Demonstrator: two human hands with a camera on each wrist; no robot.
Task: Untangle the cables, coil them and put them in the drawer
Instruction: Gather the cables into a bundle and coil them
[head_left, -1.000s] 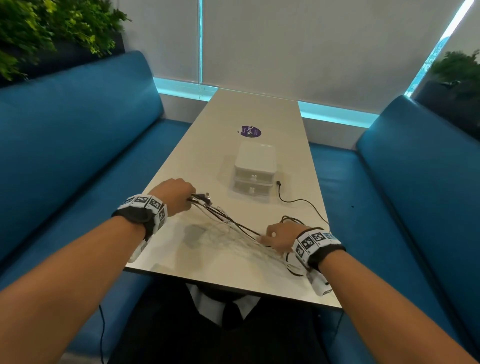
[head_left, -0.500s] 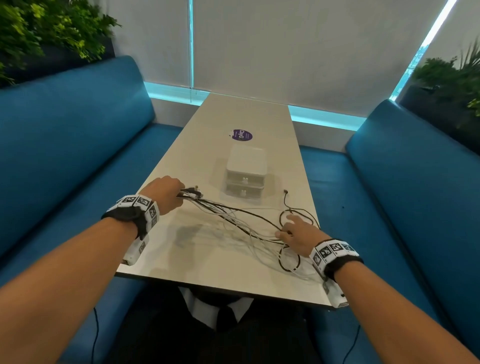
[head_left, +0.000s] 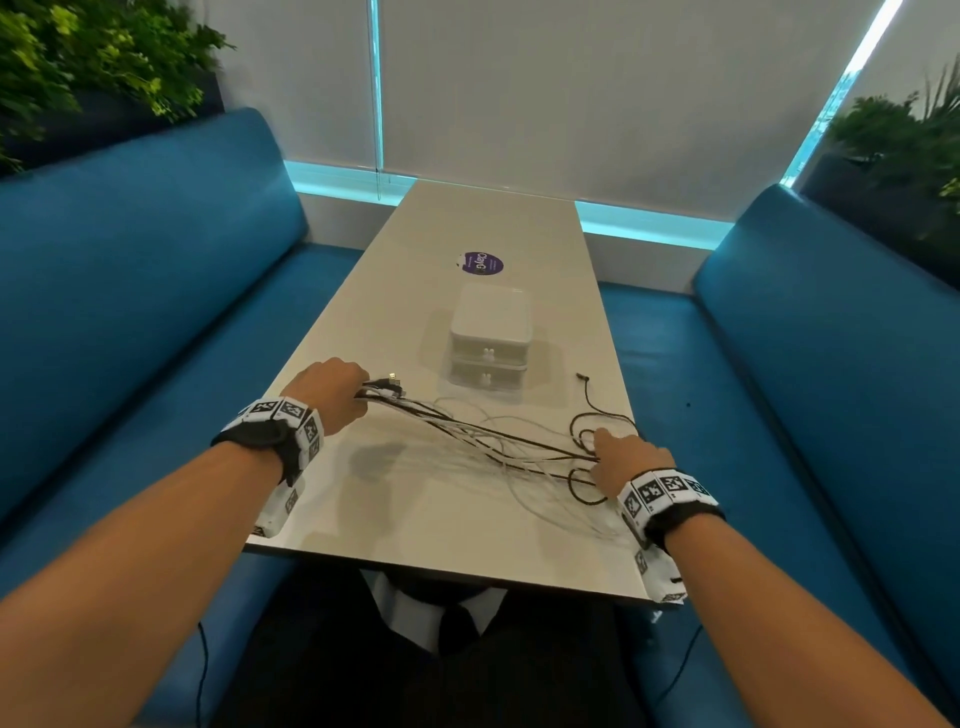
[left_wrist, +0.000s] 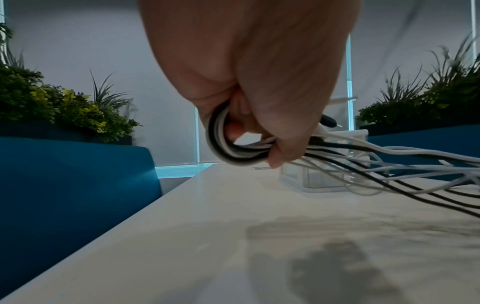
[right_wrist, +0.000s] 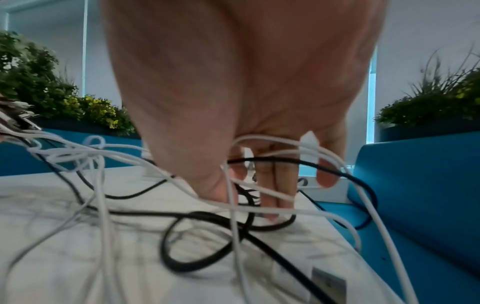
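**Two hands on a tangle of cables**

The left hand (head_left: 330, 389) is curled tight round one end of the cables (head_left: 483, 441), the black and white strands bent into a small loop inside the fist, as the left wrist view (left_wrist: 233, 152) shows. It hangs just above the bench (head_left: 415, 514); several plugs (head_left: 387, 387) stick out past the knuckles. The right hand (head_left: 626, 460) lies with its fingers (right_wrist: 270, 197) straight and pointing down, tips on the bench near its right edge, strands draped across and between them. It grips nothing that can be made out.

Between the two hands the strands fan out across the bench, some black, some white. How many separate cables there are cannot be counted: they cross and overlap, and the thin white ones fade into the pale top. One black end with a plug (head_left: 581, 375) lies apart, near the right edge beyond the right hand. A black loop (right_wrist: 197, 244) sits just under the right wrist.

Past the cables stands one white unit of two drawers (head_left: 491, 345), both closed, each with a small knob. Behind it is one purple round sticker (head_left: 482, 263); its print is too small to read. Two blue sofas (head_left: 130, 291) flank the bench, with a planter (head_left: 98, 57) behind each. Both wrist views are blurred close in.
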